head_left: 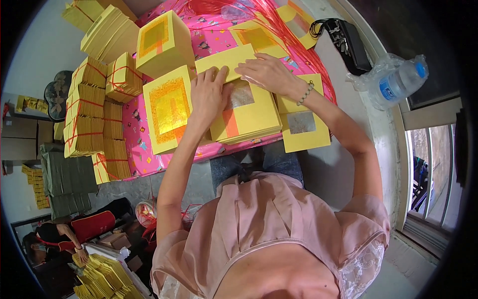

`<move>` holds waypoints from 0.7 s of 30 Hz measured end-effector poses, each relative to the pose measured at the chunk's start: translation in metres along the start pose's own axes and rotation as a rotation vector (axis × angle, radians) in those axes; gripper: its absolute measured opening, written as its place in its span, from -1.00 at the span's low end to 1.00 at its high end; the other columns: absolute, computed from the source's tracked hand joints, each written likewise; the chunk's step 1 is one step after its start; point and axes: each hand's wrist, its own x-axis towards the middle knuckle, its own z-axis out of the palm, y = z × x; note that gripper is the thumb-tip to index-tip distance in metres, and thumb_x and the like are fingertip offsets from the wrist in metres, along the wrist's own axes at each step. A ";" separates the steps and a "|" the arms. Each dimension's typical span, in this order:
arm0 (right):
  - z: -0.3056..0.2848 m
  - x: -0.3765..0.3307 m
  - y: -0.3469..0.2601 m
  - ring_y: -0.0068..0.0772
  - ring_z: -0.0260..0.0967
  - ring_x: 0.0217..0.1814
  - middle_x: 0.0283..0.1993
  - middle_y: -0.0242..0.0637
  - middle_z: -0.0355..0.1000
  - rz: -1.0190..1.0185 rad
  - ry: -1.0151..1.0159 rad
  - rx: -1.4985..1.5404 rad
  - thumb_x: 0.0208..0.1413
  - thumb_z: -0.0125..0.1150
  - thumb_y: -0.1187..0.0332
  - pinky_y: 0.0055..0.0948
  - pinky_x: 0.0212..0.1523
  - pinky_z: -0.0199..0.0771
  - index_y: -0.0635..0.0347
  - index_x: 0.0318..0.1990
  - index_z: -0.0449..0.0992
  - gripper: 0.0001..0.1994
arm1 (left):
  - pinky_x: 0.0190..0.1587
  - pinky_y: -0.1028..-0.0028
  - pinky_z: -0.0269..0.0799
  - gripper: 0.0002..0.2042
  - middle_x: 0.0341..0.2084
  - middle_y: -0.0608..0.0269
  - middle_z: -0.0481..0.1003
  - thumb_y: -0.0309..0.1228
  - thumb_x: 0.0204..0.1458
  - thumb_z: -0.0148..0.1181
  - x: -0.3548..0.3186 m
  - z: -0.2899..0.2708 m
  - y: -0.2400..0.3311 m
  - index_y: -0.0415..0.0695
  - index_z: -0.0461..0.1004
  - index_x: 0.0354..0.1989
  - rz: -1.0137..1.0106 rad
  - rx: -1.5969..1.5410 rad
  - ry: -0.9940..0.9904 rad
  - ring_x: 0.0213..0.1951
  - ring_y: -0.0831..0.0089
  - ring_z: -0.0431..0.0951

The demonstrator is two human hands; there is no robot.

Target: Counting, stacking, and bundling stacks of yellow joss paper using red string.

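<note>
Both hands lie flat on a yellow sheet of paper (226, 60) that is being folded over the top of a stack of yellow paper (249, 117). The left hand (209, 94) presses with fingers spread and nearly straight on the near edge of the folded sheet; the right hand (269, 74), with a bead bracelet (305, 93) at the wrist, presses palm down just beside it, fingers pointing left along the fold. Neither hand grips anything; both are open and flat.

The sheet is plain pale yellow on the side shown, a long strip lying slantwise. The stack under it sits near the front edge of a table covered with a pink patterned cloth (142, 149). Its top sheet is yellow with a dull silver foil square and an orange stripe running toward the front.

Just left of the stack lies another stack with gold foil (168, 107), and a third (160, 42) sits behind that. Bundles tied with red string (87, 112) line the left edge. Loose red strings (279, 25) lie at the back edge. A plastic water bottle (401, 82) rests on a ledge to the right.
</note>
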 end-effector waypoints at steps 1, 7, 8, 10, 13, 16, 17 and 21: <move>-0.001 0.000 0.001 -0.26 0.45 0.06 0.00 -0.23 0.51 0.059 -0.031 0.060 0.12 0.21 0.26 -0.23 0.14 0.39 0.10 0.01 0.53 -0.69 | 0.09 0.17 0.25 -0.53 0.05 0.10 0.40 -0.27 0.11 0.11 0.003 0.000 -0.001 -0.05 0.32 0.22 -0.027 0.038 -0.026 0.05 0.11 0.38; -0.014 -0.002 -0.005 -0.13 0.32 0.23 0.20 -0.06 0.35 0.330 0.146 0.251 0.21 0.13 0.19 -0.20 0.21 0.33 0.24 0.15 0.37 -0.57 | 0.15 0.20 0.21 -0.49 0.11 0.19 0.41 -0.49 0.01 0.13 0.013 0.000 0.006 0.02 0.35 0.21 -0.021 0.171 0.210 0.10 0.16 0.38; -0.018 -0.004 -0.008 -0.06 0.25 0.30 0.28 0.03 0.26 0.453 0.237 0.246 0.23 0.11 0.14 -0.22 0.22 0.31 0.36 0.19 0.28 -0.48 | 0.16 0.19 0.20 -0.49 0.13 0.19 0.40 -0.50 -0.01 0.13 0.012 -0.002 0.009 0.02 0.36 0.21 -0.032 0.184 0.231 0.13 0.16 0.37; -0.027 -0.007 -0.015 -0.10 0.27 0.28 0.28 0.01 0.25 0.663 0.321 0.545 0.24 0.11 0.12 -0.23 0.20 0.35 0.39 0.19 0.26 -0.46 | 0.17 0.19 0.19 -0.48 0.15 0.19 0.39 -0.50 -0.02 0.14 0.014 -0.007 0.017 0.02 0.36 0.20 -0.045 0.194 0.251 0.15 0.15 0.36; -0.049 -0.020 -0.008 -0.24 0.33 0.21 0.22 -0.09 0.30 0.990 0.301 1.233 0.25 0.12 0.15 -0.28 0.20 0.37 0.39 0.20 0.24 -0.47 | 0.17 0.16 0.19 -0.48 0.15 0.18 0.38 -0.50 -0.03 0.15 0.016 -0.015 0.036 0.02 0.36 0.20 -0.003 0.196 0.304 0.16 0.13 0.34; -0.066 -0.043 -0.008 -0.41 0.39 0.12 0.10 -0.21 0.39 1.109 0.230 1.768 0.25 0.11 0.28 -0.37 0.18 0.41 0.30 0.20 0.27 -0.56 | 0.19 0.14 0.17 -0.49 0.16 0.17 0.37 -0.48 -0.04 0.17 0.016 -0.021 0.064 0.02 0.37 0.18 0.109 0.168 0.337 0.17 0.12 0.32; -0.069 -0.050 -0.010 -0.42 0.38 0.12 0.09 -0.24 0.40 1.098 0.258 1.730 0.24 0.12 0.30 -0.36 0.15 0.42 0.30 0.17 0.29 -0.59 | 0.19 0.12 0.15 -0.49 0.15 0.16 0.37 -0.47 -0.04 0.17 0.014 -0.023 0.074 0.01 0.37 0.18 0.139 0.139 0.314 0.17 0.13 0.32; -0.093 -0.101 -0.015 -0.41 0.35 0.17 0.13 -0.25 0.39 1.000 0.389 1.808 0.24 0.08 0.39 -0.33 0.15 0.39 0.28 0.18 0.29 -0.62 | 0.06 0.15 0.30 -0.54 0.08 0.14 0.40 -0.45 -0.07 0.23 -0.013 -0.028 0.105 -0.03 0.46 0.09 0.341 -0.139 0.342 0.06 0.14 0.42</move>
